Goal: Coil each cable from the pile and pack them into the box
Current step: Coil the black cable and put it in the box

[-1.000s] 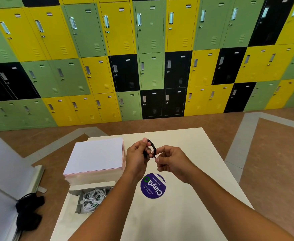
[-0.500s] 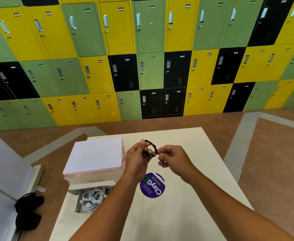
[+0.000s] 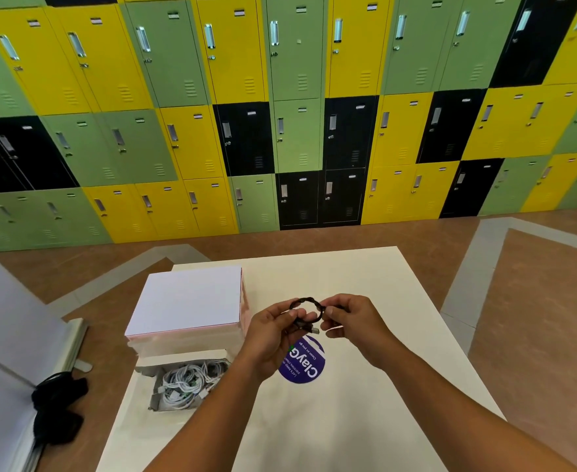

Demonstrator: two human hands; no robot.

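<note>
A short black cable (image 3: pixel 305 302), wound into a small ring, hangs above the white table (image 3: pixel 348 420) between both hands. My left hand (image 3: pixel 271 330) pinches the ring's left and lower side, where a metal plug end sticks out. My right hand (image 3: pixel 352 318) pinches its right side. At the table's left stands the open cardboard box (image 3: pixel 151 396) holding several coiled white cables (image 3: pixel 186 383). Its white lid (image 3: pixel 186 303) stands raised behind it.
A round purple sticker (image 3: pixel 306 366) lies on the table under my hands. A black strap bundle (image 3: pixel 57 408) lies on the floor by a grey panel at the left. Coloured lockers fill the far wall.
The black ring has turned from edge-on to face the camera and looks wider. My right hand has moved up from below it to pinch its right side.
</note>
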